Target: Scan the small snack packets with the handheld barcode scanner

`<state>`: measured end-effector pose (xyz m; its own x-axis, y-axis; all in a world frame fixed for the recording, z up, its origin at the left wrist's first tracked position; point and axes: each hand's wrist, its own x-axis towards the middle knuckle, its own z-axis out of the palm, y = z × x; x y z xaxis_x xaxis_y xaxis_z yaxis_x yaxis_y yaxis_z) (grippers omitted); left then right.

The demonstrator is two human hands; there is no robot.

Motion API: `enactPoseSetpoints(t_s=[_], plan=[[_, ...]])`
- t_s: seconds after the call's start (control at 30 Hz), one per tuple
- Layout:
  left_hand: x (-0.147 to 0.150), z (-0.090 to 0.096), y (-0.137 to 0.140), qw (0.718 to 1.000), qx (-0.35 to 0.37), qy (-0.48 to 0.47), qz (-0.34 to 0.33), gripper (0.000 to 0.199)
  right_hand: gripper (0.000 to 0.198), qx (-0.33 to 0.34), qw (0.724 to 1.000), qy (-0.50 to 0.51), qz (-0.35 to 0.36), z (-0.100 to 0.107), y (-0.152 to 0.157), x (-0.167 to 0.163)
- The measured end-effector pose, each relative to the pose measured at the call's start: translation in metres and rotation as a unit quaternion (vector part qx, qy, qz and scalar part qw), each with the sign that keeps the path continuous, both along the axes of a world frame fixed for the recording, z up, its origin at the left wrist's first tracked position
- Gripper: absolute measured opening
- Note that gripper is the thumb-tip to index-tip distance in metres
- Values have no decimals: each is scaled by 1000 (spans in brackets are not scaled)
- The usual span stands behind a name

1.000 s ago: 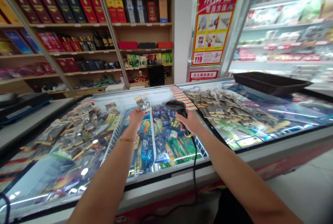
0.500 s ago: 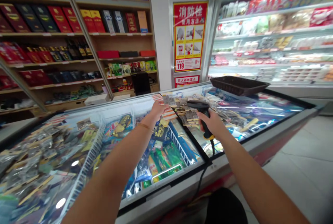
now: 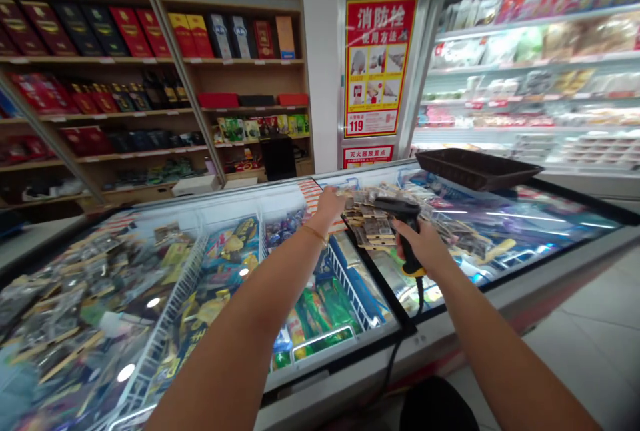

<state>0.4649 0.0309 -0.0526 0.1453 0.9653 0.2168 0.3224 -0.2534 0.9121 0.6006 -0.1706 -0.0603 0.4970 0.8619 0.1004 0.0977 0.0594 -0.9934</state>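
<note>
The barcode scanner (image 3: 406, 212) is held by its handle in the right hand (image 3: 429, 243), the fingers closed around the grip and the head projecting above them toward the left. It is black and pistol-shaped, with yellow at the foot of the handle, from which a dark cable (image 3: 421, 294) is led down toward the near edge of the freezer chest (image 3: 350, 384). A little farther out, the left hand (image 3: 331, 203) is extended, a bracelet (image 3: 316, 234) being worn at its wrist. Its fingers are placed at the left end of a heap of small packets (image 3: 377, 227) (whether 1 is pinched there, or how far the fingers are parted, cannot be told). The packets, dark with tan edges, are spread over the glass top. Beyond them a dark brown tray (image 3: 475, 174) is set on the chest. At the back, a red poster (image 3: 373, 24) marked 119 is mounted between shelves (image 3: 240, 63) of boxes and a lit display case (image 3: 500, 69).
</note>
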Motion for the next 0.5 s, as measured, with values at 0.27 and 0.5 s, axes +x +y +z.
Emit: enactPoseSetpoints(t_s=[0.27,0.5], plan=[[-194,-28,22,913,47,343,215,46,37,8,995,3,103,14,53,-91],[-361,-54,37,847,48,414,331,44,37,4,988,-16,151,-8,73,-141]])
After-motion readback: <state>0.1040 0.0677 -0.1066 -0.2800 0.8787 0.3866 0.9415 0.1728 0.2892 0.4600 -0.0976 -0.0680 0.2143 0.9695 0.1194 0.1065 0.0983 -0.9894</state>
